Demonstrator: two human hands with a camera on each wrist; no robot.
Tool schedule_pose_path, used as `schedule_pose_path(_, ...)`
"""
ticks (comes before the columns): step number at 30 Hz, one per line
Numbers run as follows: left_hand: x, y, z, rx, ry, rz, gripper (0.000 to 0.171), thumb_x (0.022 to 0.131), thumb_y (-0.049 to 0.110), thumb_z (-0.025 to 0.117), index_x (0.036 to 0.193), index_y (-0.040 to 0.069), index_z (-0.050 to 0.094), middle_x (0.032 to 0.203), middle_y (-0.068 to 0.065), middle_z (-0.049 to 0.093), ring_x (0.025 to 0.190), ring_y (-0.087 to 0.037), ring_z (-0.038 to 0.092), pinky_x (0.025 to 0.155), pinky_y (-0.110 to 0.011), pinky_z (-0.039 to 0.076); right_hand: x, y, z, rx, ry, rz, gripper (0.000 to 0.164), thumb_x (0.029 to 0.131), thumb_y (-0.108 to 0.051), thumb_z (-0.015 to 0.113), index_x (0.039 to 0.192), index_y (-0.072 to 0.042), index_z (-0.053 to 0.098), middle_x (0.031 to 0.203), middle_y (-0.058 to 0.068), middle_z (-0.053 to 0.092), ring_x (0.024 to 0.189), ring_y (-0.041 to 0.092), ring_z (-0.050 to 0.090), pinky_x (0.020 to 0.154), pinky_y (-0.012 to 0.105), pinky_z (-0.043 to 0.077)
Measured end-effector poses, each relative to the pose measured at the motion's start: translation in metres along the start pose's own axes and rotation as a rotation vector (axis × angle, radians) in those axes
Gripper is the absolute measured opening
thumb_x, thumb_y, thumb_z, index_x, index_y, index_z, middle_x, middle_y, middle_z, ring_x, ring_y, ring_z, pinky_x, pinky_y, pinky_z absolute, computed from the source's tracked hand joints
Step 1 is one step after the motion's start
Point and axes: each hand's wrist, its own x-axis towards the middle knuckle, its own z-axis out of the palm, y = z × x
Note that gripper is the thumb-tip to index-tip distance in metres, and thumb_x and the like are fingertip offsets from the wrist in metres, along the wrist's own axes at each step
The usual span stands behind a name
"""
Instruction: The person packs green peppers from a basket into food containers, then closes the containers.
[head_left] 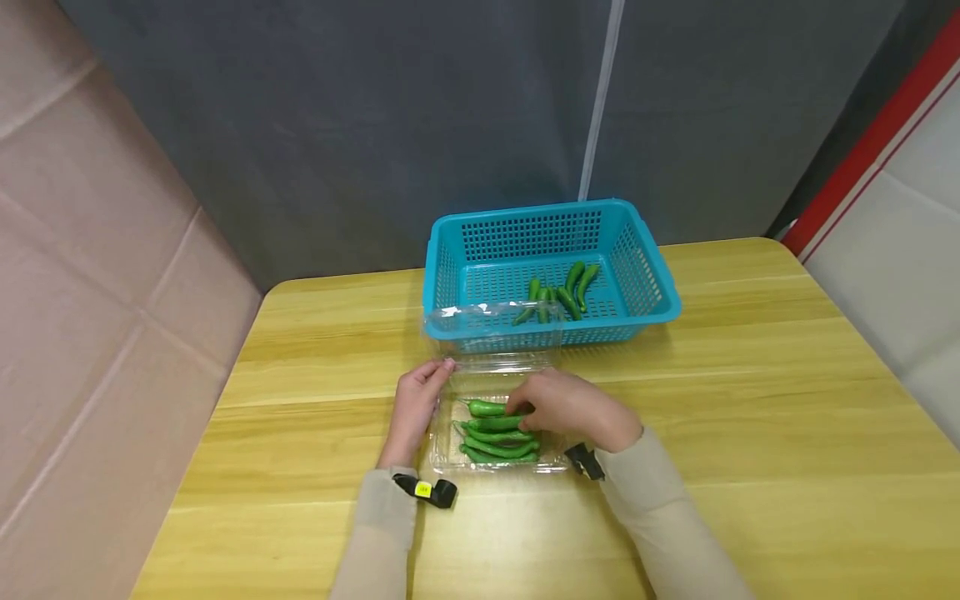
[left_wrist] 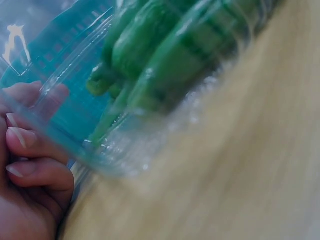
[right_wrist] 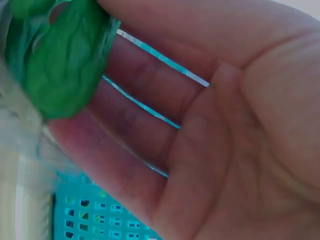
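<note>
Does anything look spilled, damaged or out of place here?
Nothing stands out. The green peppers in the clear container lie roughly side by side, the others lie inside the blue basket, and none shows on the table. The open lid overlaps the basket's near rim in the head view; whether they touch is unclear.

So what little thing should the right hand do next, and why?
I'd say the right hand should probably settle its green pepper beside the other peppers and let go. Its fingers hold that pepper low in the clear box, where the others lie side by side, and the left hand grips the box's edge, which may keep it steady.
</note>
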Motion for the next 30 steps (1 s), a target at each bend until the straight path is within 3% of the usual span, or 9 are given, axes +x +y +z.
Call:
schedule_pose_path(5, 0.0003, -0.0005, -0.0009, 0.009, 0.009, 0.013, 0.033, 0.088, 0.034, 0.055, 0.097, 0.006, 0.068, 0.046, 0.004, 0.034, 0.033, -0.006, 0.031, 0.032, -0.023, 0.028, 0.0019, -0.0015, 0.0007, -0.008, -0.005, 0.009, 0.019, 0.077, -0.015, 0.069, 0.096, -0.016, 0.069, 0.078, -0.013, 0.057, 0.071, 0.007, 0.049, 0.069, 0.024, 0.044)
schedule_pose_path(12, 0.0008, -0.0021, -0.0013, 0.002, 0.009, -0.009, 0.031, 0.088, 0.035, 0.055, 0.096, 0.007, 0.068, 0.045, 0.004, 0.031, 0.033, -0.006, 0.030, 0.032, -0.025, 0.027, 0.0030, -0.0026, 0.0014, -0.019, -0.016, 0.039, 0.020, 0.076, -0.016, 0.070, 0.096, -0.017, 0.069, 0.080, -0.013, 0.058, 0.073, 0.005, 0.050, 0.070, 0.024, 0.043)
schedule_pose_path(30, 0.0010, -0.0022, 0.0010, 0.006, 0.005, 0.007, 0.032, 0.088, 0.035, 0.055, 0.097, 0.007, 0.068, 0.044, 0.005, 0.032, 0.032, -0.005, 0.030, 0.031, -0.025, 0.028, 0.0005, 0.0003, 0.0013, 0.024, 0.003, 0.023, 0.015, 0.079, -0.010, 0.066, 0.092, -0.015, 0.069, 0.077, -0.012, 0.057, 0.069, 0.009, 0.048, 0.066, 0.024, 0.043)
